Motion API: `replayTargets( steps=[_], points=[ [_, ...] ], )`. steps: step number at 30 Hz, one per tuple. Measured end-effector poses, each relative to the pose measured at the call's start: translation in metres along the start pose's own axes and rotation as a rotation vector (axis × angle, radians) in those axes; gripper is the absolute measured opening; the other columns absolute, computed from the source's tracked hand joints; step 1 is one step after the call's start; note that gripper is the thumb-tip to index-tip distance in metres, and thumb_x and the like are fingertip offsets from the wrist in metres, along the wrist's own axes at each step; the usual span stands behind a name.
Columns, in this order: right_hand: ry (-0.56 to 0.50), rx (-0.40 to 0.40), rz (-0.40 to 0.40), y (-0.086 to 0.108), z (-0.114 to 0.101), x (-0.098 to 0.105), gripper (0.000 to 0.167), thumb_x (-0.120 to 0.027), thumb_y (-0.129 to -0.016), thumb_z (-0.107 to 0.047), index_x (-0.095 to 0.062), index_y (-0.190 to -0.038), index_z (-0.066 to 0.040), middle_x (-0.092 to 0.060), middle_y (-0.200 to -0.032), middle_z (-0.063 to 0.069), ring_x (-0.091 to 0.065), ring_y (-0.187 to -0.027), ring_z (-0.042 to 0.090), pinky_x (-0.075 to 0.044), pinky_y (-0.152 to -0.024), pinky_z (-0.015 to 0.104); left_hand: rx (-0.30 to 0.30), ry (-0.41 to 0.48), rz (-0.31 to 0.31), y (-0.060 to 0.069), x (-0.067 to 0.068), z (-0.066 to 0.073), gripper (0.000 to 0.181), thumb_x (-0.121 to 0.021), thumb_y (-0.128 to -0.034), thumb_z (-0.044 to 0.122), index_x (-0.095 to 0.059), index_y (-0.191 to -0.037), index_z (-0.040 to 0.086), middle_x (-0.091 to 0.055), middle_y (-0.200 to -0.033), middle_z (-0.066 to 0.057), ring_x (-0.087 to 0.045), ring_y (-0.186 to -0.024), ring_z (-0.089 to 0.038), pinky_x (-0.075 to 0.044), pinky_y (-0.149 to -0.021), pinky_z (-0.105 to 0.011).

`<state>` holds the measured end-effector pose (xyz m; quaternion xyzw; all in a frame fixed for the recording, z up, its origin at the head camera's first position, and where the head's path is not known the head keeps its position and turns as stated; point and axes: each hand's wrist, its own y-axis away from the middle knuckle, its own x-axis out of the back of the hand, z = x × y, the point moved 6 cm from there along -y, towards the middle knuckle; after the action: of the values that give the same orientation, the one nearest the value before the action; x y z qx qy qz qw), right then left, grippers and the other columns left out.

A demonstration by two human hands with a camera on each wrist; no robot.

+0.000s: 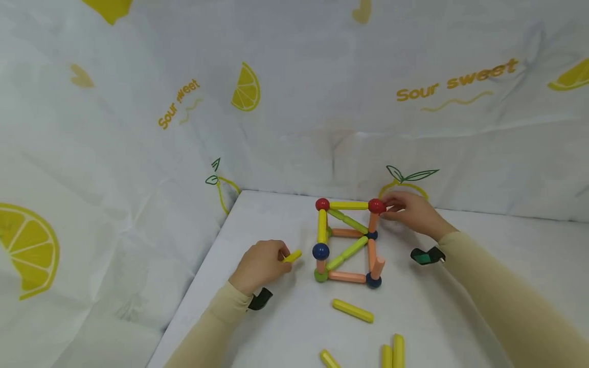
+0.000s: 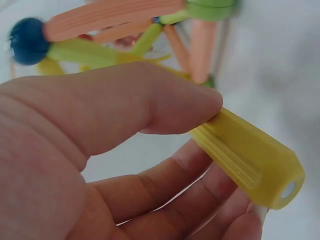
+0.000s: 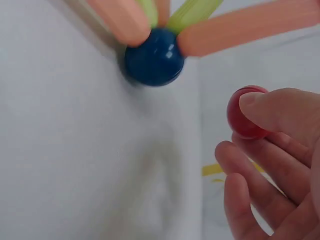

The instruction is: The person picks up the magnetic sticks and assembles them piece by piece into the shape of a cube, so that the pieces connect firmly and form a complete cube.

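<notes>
Head: 1 rod in left hand

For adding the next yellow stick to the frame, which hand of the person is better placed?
Probably the left: the left hand pinches a yellow stick beside the frame, while the right hand is occupied, holding a red ball at the far corner.

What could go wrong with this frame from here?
The right hand pinches the back-right red ball; a tug might pull it off its orange post. The upright front-right orange rod is joined only at its base, so the left hand swinging its yellow stick across could tip it.
</notes>
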<state>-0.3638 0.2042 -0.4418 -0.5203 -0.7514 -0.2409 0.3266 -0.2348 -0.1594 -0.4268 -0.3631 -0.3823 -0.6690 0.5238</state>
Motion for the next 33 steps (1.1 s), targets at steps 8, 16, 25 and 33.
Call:
replayTargets(
  steps=[8, 16, 25, 33],
  points=[
    [0.020, 0.002, 0.105, 0.085, -0.028, 0.018, 0.048, -0.077, -0.102, -0.030, -0.066, -0.146, -0.014, -0.074, -0.130, 0.013, -0.073, -0.113, 0.032, -0.066, -0.090, 0.038, -0.090, 0.061, 0.122, 0.035, 0.049, 0.026, 0.017, -0.085, -0.0904, 0.019, -0.080, -0.106, 0.019, -0.073, -0.092, 0.008, -0.062, -0.080, -0.010, -0.053, -0.067, -0.030],
    [-0.039, 0.099, 0.206, 0.142, -0.084, 0.016, 0.037, -0.081, -0.099, -0.030, -0.070, -0.134, -0.023, -0.079, -0.119, -0.003, -0.074, -0.101, 0.012, -0.060, -0.082, 0.019, -0.316, 0.097, 0.132, 0.050, 0.069, 0.083, 0.020, -0.085, -0.0924, 0.022, -0.082, -0.112, 0.024, -0.073, -0.098, 0.016, -0.063, -0.088, -0.006, -0.056, -0.076, -0.027],
    [-0.113, 0.161, 0.214, 0.157, -0.109, -0.003, 0.036, -0.083, -0.098, -0.027, -0.071, -0.132, -0.027, -0.077, -0.119, -0.009, -0.072, -0.098, 0.004, -0.061, -0.084, 0.021, -0.591, -0.052, 0.002, 0.029, 0.044, 0.144, 0.033, -0.075, -0.0979, 0.019, -0.079, -0.130, 0.024, -0.079, -0.109, 0.011, -0.059, -0.086, -0.007, -0.051, -0.074, -0.021],
    [-0.122, 0.189, 0.227, 0.161, -0.111, -0.004, 0.035, -0.082, -0.098, -0.026, -0.071, -0.131, -0.027, -0.078, -0.119, -0.008, -0.072, -0.096, 0.003, -0.061, -0.084, 0.022, -0.611, -0.118, 0.003, 0.019, 0.034, 0.158, 0.026, -0.074, -0.0984, 0.021, -0.082, -0.124, 0.020, -0.078, -0.113, 0.008, -0.058, -0.086, -0.005, -0.049, -0.071, -0.019]
  ],
)
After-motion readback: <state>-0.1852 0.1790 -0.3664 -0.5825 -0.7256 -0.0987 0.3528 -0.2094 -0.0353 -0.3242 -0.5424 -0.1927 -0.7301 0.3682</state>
